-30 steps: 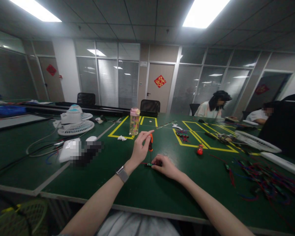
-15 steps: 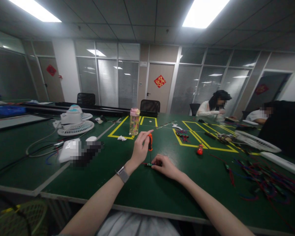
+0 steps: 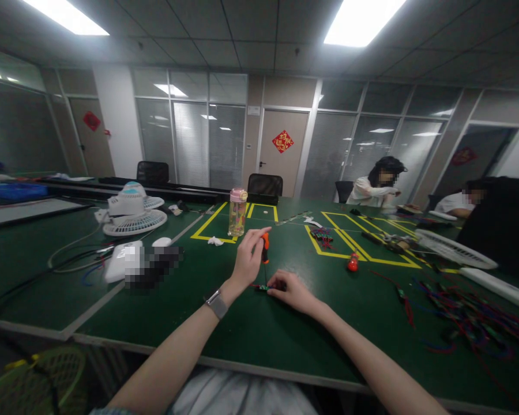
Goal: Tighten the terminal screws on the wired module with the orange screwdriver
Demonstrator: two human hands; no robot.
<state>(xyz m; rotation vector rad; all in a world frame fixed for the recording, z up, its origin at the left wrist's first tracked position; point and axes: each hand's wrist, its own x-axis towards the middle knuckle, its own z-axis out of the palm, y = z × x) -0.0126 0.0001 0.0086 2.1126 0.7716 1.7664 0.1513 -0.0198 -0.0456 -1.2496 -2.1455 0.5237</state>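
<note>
My left hand (image 3: pixel 248 259) holds an orange and black screwdriver (image 3: pixel 265 249) upright, fingers along its handle. The shaft points down at a small green circuit board (image 3: pixel 263 287) lying on the green table (image 3: pixel 259 328). On the board's right side, my right hand (image 3: pixel 290 290) pinches its end with thumb and fingers, and the fingertips partly hide it. A red wire sticks out at the board's left. Beyond my left hand stands a pink-lidded bottle (image 3: pixel 237 212).
White fans (image 3: pixel 134 222) and cables stand left; a white box (image 3: pixel 120 262) is nearer. A red object (image 3: pixel 353 262) and many wired boards (image 3: pixel 467 317) lie right, with another fan (image 3: pixel 454 248). Two people sit at the far right.
Both hands stay nearly in place at the board and screwdriver. The seated person in white at the far side has raised an arm.
</note>
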